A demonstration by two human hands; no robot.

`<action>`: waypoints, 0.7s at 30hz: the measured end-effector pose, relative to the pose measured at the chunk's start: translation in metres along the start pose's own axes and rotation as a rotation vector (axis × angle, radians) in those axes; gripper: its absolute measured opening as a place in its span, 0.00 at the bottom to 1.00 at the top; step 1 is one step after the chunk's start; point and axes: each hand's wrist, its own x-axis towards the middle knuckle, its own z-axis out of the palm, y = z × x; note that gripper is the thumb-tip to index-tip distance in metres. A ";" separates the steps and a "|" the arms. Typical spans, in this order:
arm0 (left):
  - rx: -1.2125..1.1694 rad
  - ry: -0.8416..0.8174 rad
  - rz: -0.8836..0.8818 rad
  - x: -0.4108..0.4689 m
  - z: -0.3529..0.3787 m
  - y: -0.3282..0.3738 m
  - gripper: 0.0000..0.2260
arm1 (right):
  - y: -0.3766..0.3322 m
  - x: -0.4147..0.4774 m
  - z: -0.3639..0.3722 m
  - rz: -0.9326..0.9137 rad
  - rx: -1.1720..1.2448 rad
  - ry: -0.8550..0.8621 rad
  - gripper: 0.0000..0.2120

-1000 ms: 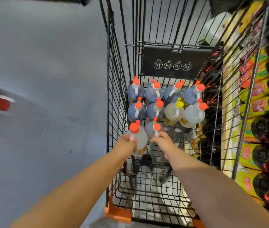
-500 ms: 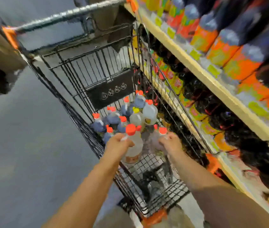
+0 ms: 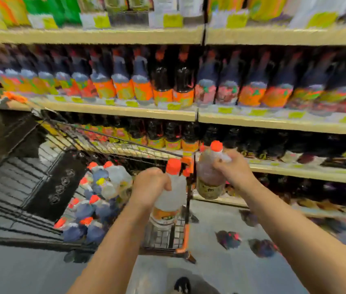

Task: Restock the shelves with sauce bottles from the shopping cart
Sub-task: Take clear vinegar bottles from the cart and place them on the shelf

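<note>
My left hand (image 3: 149, 186) grips a clear bottle with an orange cap (image 3: 171, 194) by its neck, held above the cart's near corner. My right hand (image 3: 234, 169) holds a brownish bottle with an orange cap (image 3: 209, 177), lifted to the right of the cart, in front of the lower shelf (image 3: 295, 169). The wire shopping cart (image 3: 47, 187) stands at the left with several orange-capped bottles (image 3: 95, 204) clustered inside. The picture is blurred by motion.
Shelves of dark sauce bottles with orange labels (image 3: 167, 90) fill the wall ahead, with yellow price tags on the shelf edge (image 3: 252, 116). A few dark bottles (image 3: 228, 238) lie low on the grey floor at the right. A shoe tip (image 3: 182, 285) shows at the bottom.
Both hands have lifted their bottles up out of the cart. The view has swung right, from the cart's inside to the shelves, and my right hand's bottle has moved toward the lower shelf.
</note>
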 end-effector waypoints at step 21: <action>-0.040 -0.663 0.287 -0.205 0.434 0.150 0.15 | 0.236 -0.249 -0.408 0.454 0.088 0.657 0.07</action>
